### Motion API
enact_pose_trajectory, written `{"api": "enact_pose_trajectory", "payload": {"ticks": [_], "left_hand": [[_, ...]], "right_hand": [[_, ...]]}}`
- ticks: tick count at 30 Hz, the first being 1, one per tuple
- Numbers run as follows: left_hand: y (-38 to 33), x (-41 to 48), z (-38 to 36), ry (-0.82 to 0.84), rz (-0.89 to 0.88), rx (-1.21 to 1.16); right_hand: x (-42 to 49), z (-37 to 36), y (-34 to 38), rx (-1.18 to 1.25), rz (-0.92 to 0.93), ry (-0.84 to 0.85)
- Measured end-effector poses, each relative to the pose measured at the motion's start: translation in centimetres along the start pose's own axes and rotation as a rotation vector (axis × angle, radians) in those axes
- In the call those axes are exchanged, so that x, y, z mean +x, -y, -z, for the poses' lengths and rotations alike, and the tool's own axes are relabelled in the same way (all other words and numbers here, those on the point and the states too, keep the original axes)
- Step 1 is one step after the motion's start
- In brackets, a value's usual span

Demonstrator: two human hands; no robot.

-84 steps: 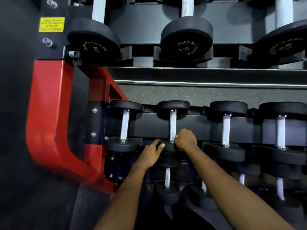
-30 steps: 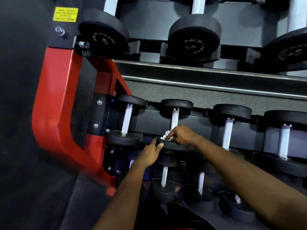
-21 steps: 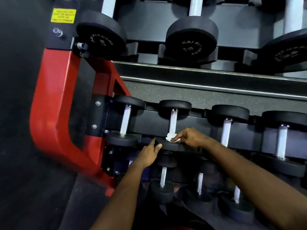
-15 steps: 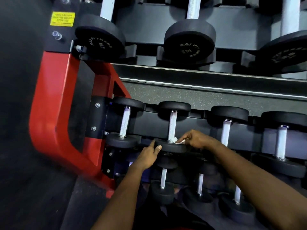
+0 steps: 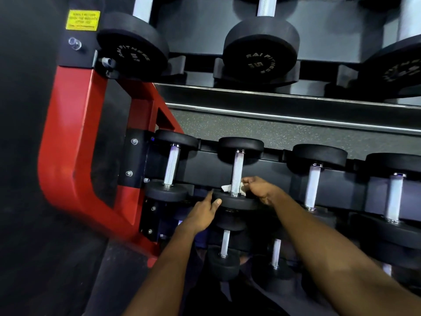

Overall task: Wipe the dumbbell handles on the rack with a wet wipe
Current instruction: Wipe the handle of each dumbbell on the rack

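The rack (image 5: 205, 169) is showing three shelves running off from its red frame (image 5: 68, 137). Three big dumbbells (image 5: 262, 53) are sitting on the top shelf and four smaller ones on the middle shelf. At least three more are showing on the bottom shelf, partly hidden by the arms.

The right hand (image 5: 262, 190) is pinching the one white wet wipe (image 5: 227, 187) between thumb and curled fingers. The wipe is wrapping round the near end of the handle (image 5: 237, 169) of the second dumbbell (image 5: 239, 202) from the red frame on the middle shelf, just above its near head.

The left hand (image 5: 202, 213) is lying with fairly straight fingers against the edge of that head, gripping nothing. One yellow sticker (image 5: 82, 20) is sitting above the red frame.
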State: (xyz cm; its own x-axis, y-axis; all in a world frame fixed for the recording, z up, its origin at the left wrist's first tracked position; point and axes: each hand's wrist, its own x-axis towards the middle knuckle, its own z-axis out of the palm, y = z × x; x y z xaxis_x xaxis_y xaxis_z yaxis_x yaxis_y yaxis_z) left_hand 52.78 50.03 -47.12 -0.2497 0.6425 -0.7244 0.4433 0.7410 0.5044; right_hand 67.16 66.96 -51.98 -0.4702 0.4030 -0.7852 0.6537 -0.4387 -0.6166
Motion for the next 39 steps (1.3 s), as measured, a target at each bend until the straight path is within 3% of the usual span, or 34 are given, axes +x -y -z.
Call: {"api": "enact_pose_trajectory", "payload": {"ticks": [4,9,14,20,22,25,28,32,36,39], "left_hand": [[-0.1,-0.1,-0.1,-0.006,0.011,0.012],[-0.1,0.0,-0.3,-0.009,0.012,0.032],[-0.4,-0.3,-0.1,-0.015,0.009,0.034],[-1.2,-0.5,1.3,-0.01,-0.033,0.181],[-1.3,0.0,2.2,-0.023,-0.065,0.244],[-2.1,0.9,4.3,-0.088,-0.113,0.275],[-4.4,2.0,7.1,-0.211,-0.216,0.228],[-8.3,3.9,10.6,-0.278,-0.449,0.227],[-10.5,6.4,12.7,-0.18,-0.585,0.326],[-11.0,8.3,13.3,-0.089,-0.613,0.432]], "right_hand": [[0.7,0.2,-0.3,-0.038,-0.015,-0.098],[-0.2,-1.3,1.0,-0.044,-0.017,-0.068],[-0.7,-0.8,1.1,-0.174,-0.039,-0.244],[-2.8,-0.6,2.4,-0.245,-0.052,-0.334],[-3.5,-0.3,2.9,-0.14,-0.04,-0.327],[-4.0,-0.2,3.3,0.22,-0.06,-0.374],[-3.5,-0.1,4.0,0.489,-0.075,-0.578],[-3.3,-1.2,6.5,0.471,-0.09,-0.941],[-3.0,-4.5,9.9,0.503,-0.008,-0.997],[-2.6,-7.8,11.2,0.382,0.007,-1.006]]}}
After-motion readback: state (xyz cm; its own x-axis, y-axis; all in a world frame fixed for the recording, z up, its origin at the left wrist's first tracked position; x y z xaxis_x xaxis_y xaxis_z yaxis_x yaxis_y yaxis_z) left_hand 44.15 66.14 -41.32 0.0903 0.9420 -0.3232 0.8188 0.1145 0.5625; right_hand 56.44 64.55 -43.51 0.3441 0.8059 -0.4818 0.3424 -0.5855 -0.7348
